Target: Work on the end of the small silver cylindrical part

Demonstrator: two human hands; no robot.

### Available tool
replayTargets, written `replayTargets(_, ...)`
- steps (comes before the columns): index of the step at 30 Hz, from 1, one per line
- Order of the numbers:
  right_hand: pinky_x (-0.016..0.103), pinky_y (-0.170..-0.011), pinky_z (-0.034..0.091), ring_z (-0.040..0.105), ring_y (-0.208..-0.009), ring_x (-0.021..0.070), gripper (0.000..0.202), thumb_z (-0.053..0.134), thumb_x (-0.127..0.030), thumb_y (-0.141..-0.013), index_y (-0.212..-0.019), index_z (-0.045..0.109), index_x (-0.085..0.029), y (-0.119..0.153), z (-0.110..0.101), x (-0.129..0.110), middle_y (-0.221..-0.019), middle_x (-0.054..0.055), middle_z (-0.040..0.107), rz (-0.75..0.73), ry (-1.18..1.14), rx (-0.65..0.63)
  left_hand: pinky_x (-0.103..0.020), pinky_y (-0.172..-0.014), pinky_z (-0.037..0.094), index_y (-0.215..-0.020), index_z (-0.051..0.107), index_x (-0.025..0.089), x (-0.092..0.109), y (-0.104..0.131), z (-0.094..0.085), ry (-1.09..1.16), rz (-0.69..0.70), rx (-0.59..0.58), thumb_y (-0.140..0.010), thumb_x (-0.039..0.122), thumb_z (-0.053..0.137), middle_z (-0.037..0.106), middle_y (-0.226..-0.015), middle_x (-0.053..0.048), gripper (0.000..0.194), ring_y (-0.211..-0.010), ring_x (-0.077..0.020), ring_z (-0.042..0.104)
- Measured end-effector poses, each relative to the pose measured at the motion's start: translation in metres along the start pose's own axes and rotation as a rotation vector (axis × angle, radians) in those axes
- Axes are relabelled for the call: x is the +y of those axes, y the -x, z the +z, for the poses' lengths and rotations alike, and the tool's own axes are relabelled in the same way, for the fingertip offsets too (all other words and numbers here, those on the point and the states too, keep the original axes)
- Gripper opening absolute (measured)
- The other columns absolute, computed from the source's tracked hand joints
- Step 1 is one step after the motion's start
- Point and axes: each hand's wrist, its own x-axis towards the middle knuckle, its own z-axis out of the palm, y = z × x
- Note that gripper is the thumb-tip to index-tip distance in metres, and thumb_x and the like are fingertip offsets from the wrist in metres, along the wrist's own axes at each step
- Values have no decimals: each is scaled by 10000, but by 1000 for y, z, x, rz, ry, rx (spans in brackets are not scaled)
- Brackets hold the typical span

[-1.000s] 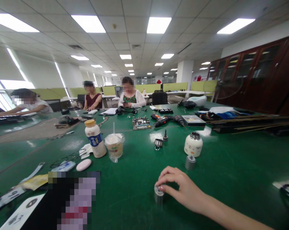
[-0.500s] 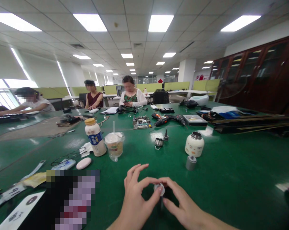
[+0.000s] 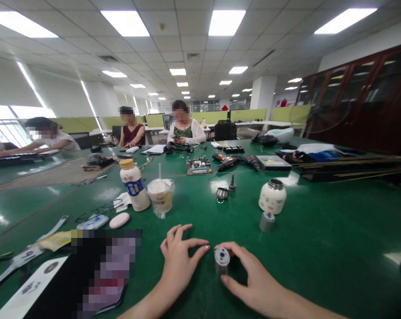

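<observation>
Cylinder (image 3: 222, 261) (upright, metallic) between both hands (image 3: 180, 261).

looks out from the wearer's head, over the green table (image 3: 313, 248), facing forward toward twelve o'clock and tipped slightly down. takes in the left hand (image 3: 178, 262) between six and seven o'clock, the right hand (image 3: 259, 280) at five, and the metal cylinder (image 3: 222, 265) between five and six, all at close range. reaches well past the table to a seated person (image 3: 184, 128) near eleven, windows (image 3: 4, 128) just past nine, dark cabinets (image 3: 363, 99) between two and three, and the ceiling (image 3: 187, 42) at twelve. spreads wide, as a single head view.
</observation>
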Motion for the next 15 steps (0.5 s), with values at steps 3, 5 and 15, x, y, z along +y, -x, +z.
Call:
replayTargets(3,379,-950,447,586,-1047,232,420,625,-118,-766,-1158,548,-250,0,1,0,-1138,35,645,7,-8,-1,-583,-943,332,-939,768,413,-2,3,4,-36,-4,-8,-788,309,758,578,-1292,-48,183,-1249,-379,390)
replayTargets(5,375,-948,446,586,-1043,228,430,628,-116,-766,-1164,544,-253,0,1,0,-1137,28,645,3,-12,0,-589,-940,324,-924,770,410,-1,3,4,-47,-9,-6,-783,323,765,572,-1298,-51,166,-1255,-389,384)
replayTargets(15,375,-938,442,577,-1040,226,446,639,-114,-765,-1177,530,-243,1,5,7,-1138,33,636,-29,7,24,-552,-977,362,-865,773,391,28,2,-17,160,292,170,-755,178,798,578,-1238,-20,241,-1200,-338,385)
